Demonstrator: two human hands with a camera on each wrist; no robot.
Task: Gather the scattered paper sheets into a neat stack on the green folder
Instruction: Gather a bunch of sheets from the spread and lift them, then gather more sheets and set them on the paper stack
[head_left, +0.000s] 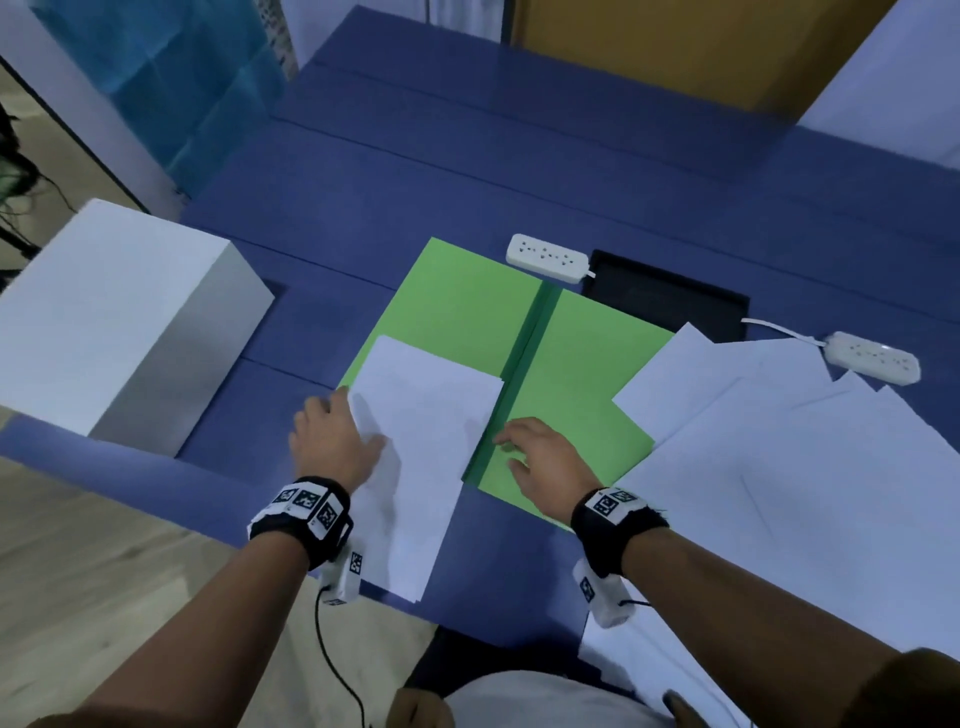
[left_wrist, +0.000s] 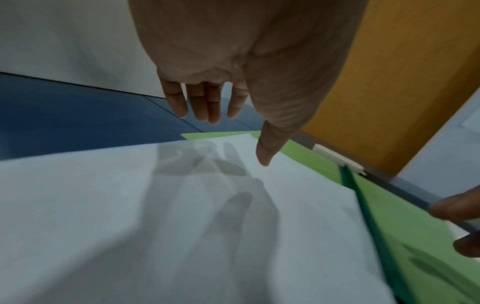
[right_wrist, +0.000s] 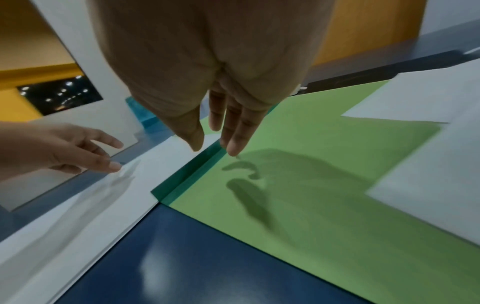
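Note:
An open green folder (head_left: 467, 296) (right_wrist: 311, 205) (left_wrist: 324, 162) lies on the blue table. A small stack of white sheets (head_left: 426, 441) (left_wrist: 155, 216) (right_wrist: 78, 216) lies on its left half and hangs over the near table edge. My left hand (head_left: 332, 431) (left_wrist: 213, 111) hovers open just above the stack's left edge, fingers straight. My right hand (head_left: 540, 457) (right_wrist: 221, 139) hovers open over the folder's dark green spine (head_left: 519, 374), holding nothing. Several more loose white sheets (head_left: 779, 441) (right_wrist: 428, 164) are spread on the right, overlapping the folder's right half.
A white box (head_left: 119, 322) stands at the left. Two white power strips (head_left: 548, 258) (head_left: 872, 358) and a black tray (head_left: 670, 301) lie behind the folder. The near table edge runs just below the stack.

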